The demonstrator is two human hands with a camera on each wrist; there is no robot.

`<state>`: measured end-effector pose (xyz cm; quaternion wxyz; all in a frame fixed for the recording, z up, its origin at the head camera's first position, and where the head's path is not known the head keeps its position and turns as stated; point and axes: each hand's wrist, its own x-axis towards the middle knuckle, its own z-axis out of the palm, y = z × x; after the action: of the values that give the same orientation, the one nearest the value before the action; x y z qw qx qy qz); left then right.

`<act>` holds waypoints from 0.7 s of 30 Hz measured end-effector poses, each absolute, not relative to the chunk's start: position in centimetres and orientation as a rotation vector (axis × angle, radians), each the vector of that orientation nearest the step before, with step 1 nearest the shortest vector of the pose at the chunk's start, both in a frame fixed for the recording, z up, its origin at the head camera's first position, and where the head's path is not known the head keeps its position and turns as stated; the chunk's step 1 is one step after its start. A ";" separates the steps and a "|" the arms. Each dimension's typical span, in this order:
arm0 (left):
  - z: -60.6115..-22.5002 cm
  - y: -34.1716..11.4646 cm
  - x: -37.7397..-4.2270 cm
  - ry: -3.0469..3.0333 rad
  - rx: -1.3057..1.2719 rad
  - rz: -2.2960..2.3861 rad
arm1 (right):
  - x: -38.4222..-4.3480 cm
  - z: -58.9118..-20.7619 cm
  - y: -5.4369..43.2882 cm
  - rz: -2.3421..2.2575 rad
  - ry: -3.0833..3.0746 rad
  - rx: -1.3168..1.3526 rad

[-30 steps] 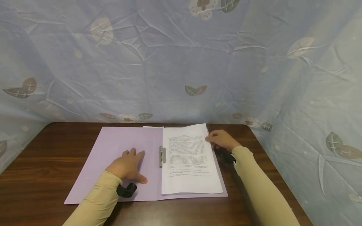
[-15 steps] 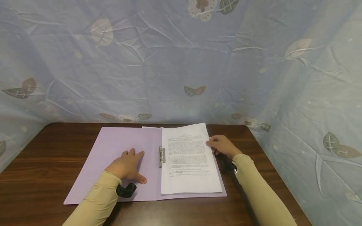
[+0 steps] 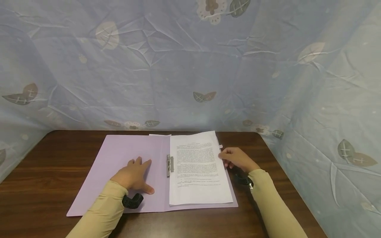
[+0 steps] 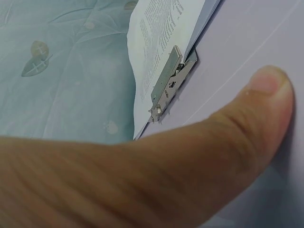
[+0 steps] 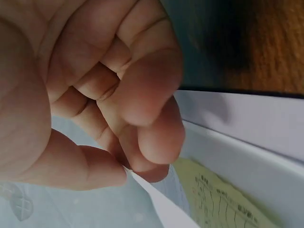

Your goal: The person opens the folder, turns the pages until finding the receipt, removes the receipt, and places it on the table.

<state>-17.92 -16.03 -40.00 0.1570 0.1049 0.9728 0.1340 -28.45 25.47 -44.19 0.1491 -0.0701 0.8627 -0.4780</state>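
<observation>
A lilac folder (image 3: 95,181) lies spread on the table, with a metal clip (image 3: 168,167) along its spine. Printed sheets (image 3: 199,193) rest on its right side, the top one lifted a little at its right edge. My left hand (image 3: 133,175) rests on the left cover, fingers spread; its thumb (image 4: 237,128) crosses the left wrist view below the clip. With thumb and fingertips my right hand (image 3: 238,159) pinches the right edge of the top sheet (image 5: 166,206). Under that edge, the right wrist view shows a yellow paper (image 5: 213,194) with dark writing.
The dark wooden table (image 3: 32,172) extends left and right of the folder. A patterned blue cloth (image 3: 178,72) hangs behind the table and down its right side. A small white tab (image 3: 220,146) juts out beside the sheets' right edge.
My right hand has slid down along the sheet's right edge, nearer to me. The small white tab now shows above it. My left hand stays where it was.
</observation>
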 end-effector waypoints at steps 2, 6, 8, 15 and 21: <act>-40.1 -16.1 -17.9 2.790 0.305 0.388 | -28.2 -44.3 25.6 -1.396 2.445 -0.210; -40.2 -16.1 -17.9 2.796 0.310 0.393 | -27.6 -44.2 25.5 -1.426 2.423 -0.212; -40.2 -16.1 -17.9 2.795 0.309 0.393 | -27.4 -44.2 25.4 -1.438 2.440 -0.193; -40.1 -16.1 -17.9 2.787 0.303 0.395 | -27.3 -44.2 25.6 -1.481 2.465 -0.172; -40.0 -16.1 -17.9 2.786 0.297 0.396 | -27.1 -44.1 25.6 -1.519 2.461 -0.170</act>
<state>-17.86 -16.12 -40.01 0.1551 0.1038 0.9726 0.1382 -27.09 25.56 -44.11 0.1219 -0.0581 0.8432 -0.5204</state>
